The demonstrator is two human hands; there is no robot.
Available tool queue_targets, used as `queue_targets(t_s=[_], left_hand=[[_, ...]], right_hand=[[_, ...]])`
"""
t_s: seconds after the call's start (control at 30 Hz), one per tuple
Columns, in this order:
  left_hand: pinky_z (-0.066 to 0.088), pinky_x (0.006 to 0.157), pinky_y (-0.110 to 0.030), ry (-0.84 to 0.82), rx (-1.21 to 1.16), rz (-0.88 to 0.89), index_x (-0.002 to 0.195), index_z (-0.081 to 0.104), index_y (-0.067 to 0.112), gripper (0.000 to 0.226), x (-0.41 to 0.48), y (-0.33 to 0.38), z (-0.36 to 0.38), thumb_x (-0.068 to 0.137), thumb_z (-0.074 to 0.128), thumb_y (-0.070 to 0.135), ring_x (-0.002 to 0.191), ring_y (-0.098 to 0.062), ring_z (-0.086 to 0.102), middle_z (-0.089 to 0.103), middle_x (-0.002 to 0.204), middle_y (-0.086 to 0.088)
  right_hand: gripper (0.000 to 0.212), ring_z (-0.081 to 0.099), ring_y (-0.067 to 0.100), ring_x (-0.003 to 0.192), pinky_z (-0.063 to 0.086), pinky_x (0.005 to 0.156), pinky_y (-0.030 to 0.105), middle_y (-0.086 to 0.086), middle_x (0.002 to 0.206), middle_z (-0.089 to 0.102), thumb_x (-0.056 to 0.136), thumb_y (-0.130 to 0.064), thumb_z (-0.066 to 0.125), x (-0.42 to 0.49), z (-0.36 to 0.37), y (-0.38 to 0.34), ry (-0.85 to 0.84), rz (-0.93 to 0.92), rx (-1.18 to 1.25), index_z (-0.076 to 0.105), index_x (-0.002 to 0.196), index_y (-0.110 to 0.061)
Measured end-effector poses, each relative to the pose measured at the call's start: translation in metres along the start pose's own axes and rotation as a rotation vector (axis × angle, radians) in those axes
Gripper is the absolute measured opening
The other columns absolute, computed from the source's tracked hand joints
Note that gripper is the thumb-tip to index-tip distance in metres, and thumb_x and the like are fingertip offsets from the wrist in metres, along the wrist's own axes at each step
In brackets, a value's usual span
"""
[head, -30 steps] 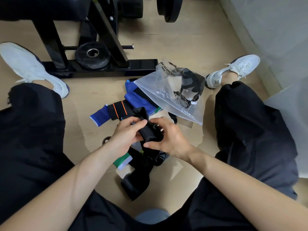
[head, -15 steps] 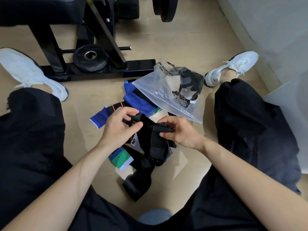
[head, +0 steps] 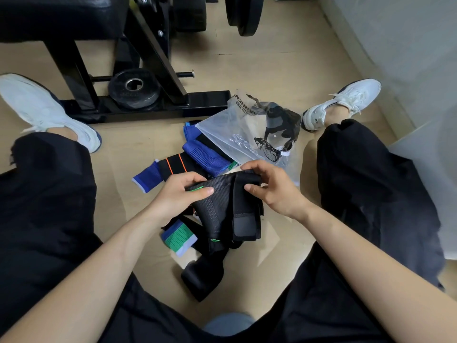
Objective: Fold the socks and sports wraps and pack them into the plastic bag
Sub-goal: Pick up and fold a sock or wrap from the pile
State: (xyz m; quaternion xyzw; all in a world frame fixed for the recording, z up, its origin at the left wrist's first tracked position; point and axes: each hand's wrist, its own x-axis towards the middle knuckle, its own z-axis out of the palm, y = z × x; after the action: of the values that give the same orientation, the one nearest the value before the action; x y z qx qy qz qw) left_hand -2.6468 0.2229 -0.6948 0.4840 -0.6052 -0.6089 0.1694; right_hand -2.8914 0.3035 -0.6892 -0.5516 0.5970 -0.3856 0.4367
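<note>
- Sports wrap (head: 217, 209), black mesh with green stitching, hangs at the centre of the view, between the knees and above the floor. A black strap end (head: 200, 278) lies on the floor at 6 o'clock of it; I cannot tell whether the 2 are joined.
- Left hand (head: 178, 194) pinches the wrap's top corner at 9 o'clock, thumb on top beside the green stitch. Right hand (head: 272, 186) pinches the top edge at 3 o'clock, thumb and fingers closed on the stiffer strap panel.
- The step in hand looks like the fold itself. Keep the top edge taut between both pinches and lay the strap panel flat against the mesh first. Then bring 1 side over the other so the edges match; a slack edge would likely let the mesh bunch.
- Green-and-blue band (head: 179, 237) lies on the floor at 7 o'clock, just beside the wrap's lower edge. Lift the wrap clear so it does not drag that piece.
- Blue socks (head: 205, 157), a blue band (head: 146, 179) and an orange-striped strap (head: 173, 165) lie at 11 o'clock, not yet packed.
- Plastic bag (head: 237, 129) lies farthest, at 1 o'clock, overlapping the socks. Make the bundle narrower than the bag; I cannot make out its opening.
</note>
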Motion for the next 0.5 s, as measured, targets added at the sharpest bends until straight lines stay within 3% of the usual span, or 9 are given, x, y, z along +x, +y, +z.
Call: queue_targets(t_s=[0.1,0.17,0.27,0.4,0.5], left_hand=[[0.053,0.072,-0.027,0.104,-0.124,-0.057,0.094,0.075,0.016,0.01,0.001,0.002,0.0,0.085,0.079,0.015,0.078,-0.007,0.067,0.074,0.083,0.004],[0.051,0.063,-0.021,0.201,-0.165,-0.072,0.092,0.075,0.016,0.01,0.003,0.003,0.0,0.084,0.081,0.016,0.071,-0.005,0.066,0.073,0.079,0.004],[0.045,0.051,-0.014,0.304,-0.206,-0.084,0.09,0.073,0.013,0.013,0.004,0.004,0.001,0.082,0.083,0.013,0.06,-0.001,0.064,0.072,0.073,0.003],[0.054,0.062,-0.021,0.356,-0.263,-0.077,0.092,0.072,0.004,0.017,0.003,0.003,0.004,0.08,0.083,0.007,0.067,-0.008,0.07,0.075,0.076,-0.002],[0.056,0.067,-0.024,0.373,-0.212,-0.022,0.09,0.073,0.006,0.017,0.002,0.0,0.006,0.078,0.085,0.007,0.072,-0.01,0.07,0.076,0.08,-0.004]], right_hand=[[0.042,0.06,0.023,0.095,0.052,0.083,0.035,0.004,0.114,0.061,0.089,-0.005,0.066,-0.001,0.003,-0.001,0.006,-0.061,-0.103,0.056,0.127,-0.019],[0.046,0.058,0.014,0.103,0.047,0.08,0.025,-0.004,0.121,0.06,0.091,-0.005,0.065,-0.002,0.004,-0.005,-0.011,-0.152,-0.218,0.055,0.132,-0.023],[0.05,0.055,0.012,0.116,0.048,0.081,0.019,-0.002,0.128,0.056,0.093,-0.004,0.064,-0.004,0.007,-0.011,-0.065,-0.284,-0.316,0.055,0.138,-0.022],[0.044,0.056,0.014,0.108,0.037,0.087,0.01,0.002,0.121,0.056,0.093,-0.007,0.064,-0.004,0.015,-0.009,-0.135,-0.333,-0.431,0.06,0.135,-0.02],[0.044,0.051,0.006,0.1,0.033,0.085,0.005,0.001,0.118,0.057,0.091,-0.007,0.066,-0.004,0.015,-0.01,-0.136,-0.308,-0.462,0.061,0.133,-0.02]])
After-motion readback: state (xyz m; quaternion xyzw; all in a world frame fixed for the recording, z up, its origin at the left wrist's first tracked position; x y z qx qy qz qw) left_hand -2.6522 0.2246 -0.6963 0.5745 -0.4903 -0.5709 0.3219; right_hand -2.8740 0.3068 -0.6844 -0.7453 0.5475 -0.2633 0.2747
